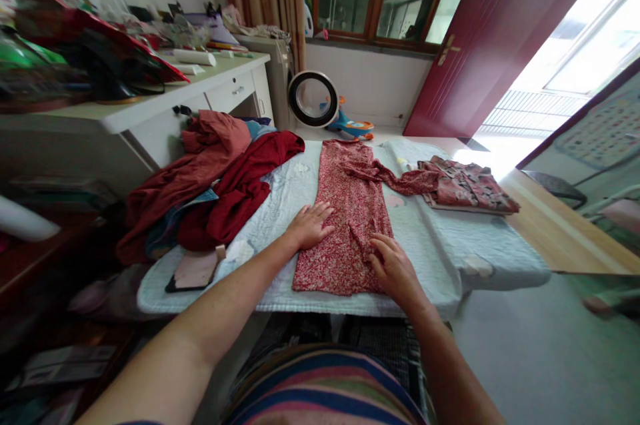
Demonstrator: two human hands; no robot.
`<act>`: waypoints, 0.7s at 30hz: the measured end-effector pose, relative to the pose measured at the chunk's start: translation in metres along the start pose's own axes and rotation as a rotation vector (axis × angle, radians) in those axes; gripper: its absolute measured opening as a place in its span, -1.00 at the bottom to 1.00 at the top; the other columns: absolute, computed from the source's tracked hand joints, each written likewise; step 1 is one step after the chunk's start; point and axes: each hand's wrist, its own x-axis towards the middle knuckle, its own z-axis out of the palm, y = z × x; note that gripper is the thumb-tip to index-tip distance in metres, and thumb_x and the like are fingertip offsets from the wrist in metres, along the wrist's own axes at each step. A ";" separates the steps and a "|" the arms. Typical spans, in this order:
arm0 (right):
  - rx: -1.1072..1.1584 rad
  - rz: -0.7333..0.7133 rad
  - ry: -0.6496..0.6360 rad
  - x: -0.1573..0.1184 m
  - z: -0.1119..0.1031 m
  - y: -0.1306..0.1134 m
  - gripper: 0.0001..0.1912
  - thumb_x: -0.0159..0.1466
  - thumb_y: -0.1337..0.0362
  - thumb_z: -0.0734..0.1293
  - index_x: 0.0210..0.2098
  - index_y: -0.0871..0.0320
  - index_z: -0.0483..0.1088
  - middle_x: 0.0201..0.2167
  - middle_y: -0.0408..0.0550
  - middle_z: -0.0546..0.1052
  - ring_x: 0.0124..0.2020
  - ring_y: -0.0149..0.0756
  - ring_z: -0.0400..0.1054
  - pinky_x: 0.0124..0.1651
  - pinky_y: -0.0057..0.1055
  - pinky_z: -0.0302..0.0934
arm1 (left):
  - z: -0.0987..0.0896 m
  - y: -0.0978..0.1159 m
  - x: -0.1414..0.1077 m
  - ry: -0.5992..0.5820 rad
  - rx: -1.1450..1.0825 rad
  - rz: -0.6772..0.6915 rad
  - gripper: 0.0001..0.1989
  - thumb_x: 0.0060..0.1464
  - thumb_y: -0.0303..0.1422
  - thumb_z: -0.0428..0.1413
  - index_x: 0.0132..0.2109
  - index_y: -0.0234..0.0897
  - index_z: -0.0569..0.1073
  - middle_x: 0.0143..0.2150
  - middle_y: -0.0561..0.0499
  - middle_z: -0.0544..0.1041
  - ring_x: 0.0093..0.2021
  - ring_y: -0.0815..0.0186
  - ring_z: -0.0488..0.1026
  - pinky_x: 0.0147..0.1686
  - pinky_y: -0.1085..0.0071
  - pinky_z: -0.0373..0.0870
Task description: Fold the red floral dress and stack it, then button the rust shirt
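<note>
A red floral long-sleeved garment point(345, 238) lies spread on a pale blue quilted cover in front of me, narrowed into an upright strip. One sleeve point(405, 181) stretches off to the right and reaches a folded stack of patterned clothes point(470, 185). My left hand point(311, 225) rests flat on the garment's left side with its fingers spread. On the lower right edge of the garment lies my right hand point(394, 266), its fingers loosely bent and apart, gripping nothing that I can see.
To the left, a heap of dark red and rust clothes point(225, 178) lies on the quilted cover point(280, 265), near a phone-like flat item in a pink case point(195, 269). A cluttered white desk point(240, 68) stands behind the heap. Farther back are a washing machine's round door point(313, 99) and a blue-orange toy point(353, 126).
</note>
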 end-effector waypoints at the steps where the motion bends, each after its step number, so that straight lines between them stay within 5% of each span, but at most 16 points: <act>1: -0.020 0.015 -0.015 0.002 -0.003 0.001 -0.67 0.28 0.34 0.20 0.00 0.20 0.43 0.08 0.14 0.45 0.14 -0.13 0.28 0.23 -0.14 0.15 | 0.000 0.000 0.000 0.000 -0.003 -0.001 -0.42 0.28 -0.06 -0.10 0.35 -0.15 0.16 0.44 -0.10 0.07 0.43 0.14 -0.02 0.34 0.03 -0.05; 6: -0.075 0.020 -0.176 0.019 -0.022 0.000 -0.76 0.32 0.32 0.17 -0.17 0.16 0.47 -0.18 0.03 0.54 -0.11 -0.22 0.41 0.01 -0.31 0.26 | 0.001 -0.001 0.000 0.011 -0.016 0.003 -0.42 0.27 -0.04 -0.10 0.35 -0.13 0.15 0.44 -0.09 0.07 0.43 0.15 -0.01 0.35 0.04 -0.06; 12: -0.014 -0.148 -0.175 0.076 -0.029 -0.019 -0.70 0.35 0.33 0.16 -0.07 0.18 0.47 -0.09 0.04 0.56 -0.05 -0.24 0.43 0.05 -0.34 0.25 | 0.001 0.000 -0.001 0.010 -0.017 -0.004 -0.41 0.27 -0.04 -0.09 0.35 -0.15 0.16 0.44 -0.09 0.09 0.43 0.14 -0.01 0.34 0.04 -0.03; 21: -0.075 -0.260 -0.347 0.218 0.035 -0.024 -0.62 0.22 0.48 0.16 -0.14 0.20 0.56 -0.17 -0.02 0.62 -0.15 -0.31 0.47 -0.02 -0.45 0.25 | -0.001 -0.002 -0.006 0.048 -0.051 0.017 -0.40 0.28 0.02 -0.15 0.34 -0.14 0.16 0.43 -0.10 0.10 0.41 0.12 0.02 0.34 0.06 -0.04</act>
